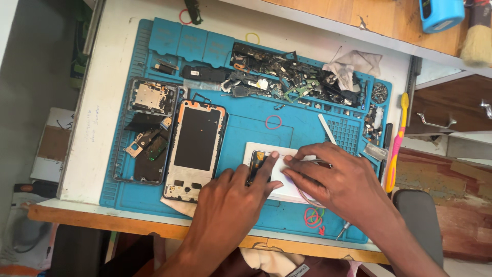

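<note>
A: Both our hands press on the white box near the blue mat's front edge: left hand and right hand flat, fingers extended, gripping nothing.

B: Done, we judge: phone opened. Its screen frame and rear housing lie at the mat's left edge. Reassembly remains.

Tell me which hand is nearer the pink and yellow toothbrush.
Right. The right hand lies on the white phone box, just beside the toothbrush at the mat's edge. The left hand is farther, on the box's other side.
</note>
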Tool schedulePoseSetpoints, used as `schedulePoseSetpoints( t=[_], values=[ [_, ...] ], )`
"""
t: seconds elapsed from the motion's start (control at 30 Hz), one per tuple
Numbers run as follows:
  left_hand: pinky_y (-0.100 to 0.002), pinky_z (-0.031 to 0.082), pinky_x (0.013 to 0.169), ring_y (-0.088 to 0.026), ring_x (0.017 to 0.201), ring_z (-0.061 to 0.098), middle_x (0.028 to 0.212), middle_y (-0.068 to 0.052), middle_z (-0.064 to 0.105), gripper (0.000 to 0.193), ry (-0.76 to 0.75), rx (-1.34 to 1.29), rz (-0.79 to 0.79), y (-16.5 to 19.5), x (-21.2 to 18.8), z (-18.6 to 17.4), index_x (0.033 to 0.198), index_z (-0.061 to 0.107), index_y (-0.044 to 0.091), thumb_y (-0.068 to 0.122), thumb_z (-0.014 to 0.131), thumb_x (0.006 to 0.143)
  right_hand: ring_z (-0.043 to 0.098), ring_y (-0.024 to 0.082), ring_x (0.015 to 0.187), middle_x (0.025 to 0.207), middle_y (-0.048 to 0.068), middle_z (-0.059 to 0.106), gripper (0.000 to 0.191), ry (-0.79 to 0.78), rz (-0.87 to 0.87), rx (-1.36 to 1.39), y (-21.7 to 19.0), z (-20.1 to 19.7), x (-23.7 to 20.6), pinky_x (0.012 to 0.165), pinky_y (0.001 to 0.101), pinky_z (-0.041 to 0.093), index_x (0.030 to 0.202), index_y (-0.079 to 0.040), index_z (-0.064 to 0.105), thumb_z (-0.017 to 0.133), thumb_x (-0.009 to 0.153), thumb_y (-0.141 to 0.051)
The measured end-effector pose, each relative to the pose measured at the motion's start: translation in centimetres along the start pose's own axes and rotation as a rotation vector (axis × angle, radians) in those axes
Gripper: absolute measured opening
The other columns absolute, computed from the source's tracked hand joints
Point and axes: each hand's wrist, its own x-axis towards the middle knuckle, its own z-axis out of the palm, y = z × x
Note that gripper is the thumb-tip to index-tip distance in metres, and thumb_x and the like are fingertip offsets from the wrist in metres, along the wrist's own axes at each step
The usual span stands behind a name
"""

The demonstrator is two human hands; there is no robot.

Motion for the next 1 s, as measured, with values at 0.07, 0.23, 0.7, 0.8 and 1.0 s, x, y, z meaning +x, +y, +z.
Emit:
schedulePoseSetpoints(
  t=[0.07,0.23,0.7,0.8,1.0],
  values=[
    [-0.037,0.052,0.046,-0.022,0.059,0.065,0.07,-0.008,0.062,0.048,-0.001,-0.016,-0.021,0.1,0.0,0.0,0.137,0.065,0.011,0.038,0.064,0.096,0.07,0.02,0.091,0.102,0.001,0.073,0.022,-0.001,0.042,0.031,0.1,0.1,-0.2,0.063,0.0329,0.059,0.099,-0.014,0.08,0.081,0.078,-0.018],
    [-0.038,0.052,0.045,-0.023,0.058,0.065,0.067,-0.009,0.061,0.047,-0.034,-0.05,-0.052,0.2,0.0,-0.2,0.137,0.065,0.011,0.035,0.066,0.096,0.071,0.02,0.093,0.1,-0.001,0.073,0.025,0.031,-0.047,-0.03,0.8,0.0,-0.7,0.063,0.033,0.059,0.101,-0.017,0.081,0.08,0.077,-0.019],
    [-0.04,0.054,0.049,-0.026,0.06,0.066,0.068,-0.011,0.061,0.048,-0.037,-0.136,-0.071,0.2,0.1,-0.4,0.135,0.065,0.007,0.034,0.068,0.095,0.071,0.017,0.092,0.101,-0.003,0.074,0.024,0.02,-0.044,-0.041,1.4,-0.6,-0.8,0.076,0.0344,0.061,0.101,-0.019,0.08,0.078,0.078,-0.023],
    [-0.04,0.054,0.048,-0.026,0.06,0.065,0.069,-0.011,0.061,0.048,-0.034,-0.135,-0.069,0.1,0.1,-0.4,0.135,0.065,0.007,0.033,0.069,0.095,0.071,0.017,0.092,0.1,-0.003,0.074,0.025,0.0,-0.035,-0.043,1.3,-0.7,-0.8,0.074,0.0334,0.061,0.102,-0.02,0.081,0.078,0.077,-0.022],
    [-0.04,0.053,0.048,-0.025,0.06,0.065,0.069,-0.011,0.06,0.049,-0.016,-0.105,-0.054,0.1,-0.1,-0.1,0.137,0.064,0.008,0.032,0.068,0.095,0.071,0.019,0.091,0.1,-0.002,0.074,0.03,-0.049,0.004,-0.033,1.1,-1.0,-0.6,0.063,0.0336,0.059,0.105,-0.02,0.081,0.078,0.075,-0.02]
  ],
)
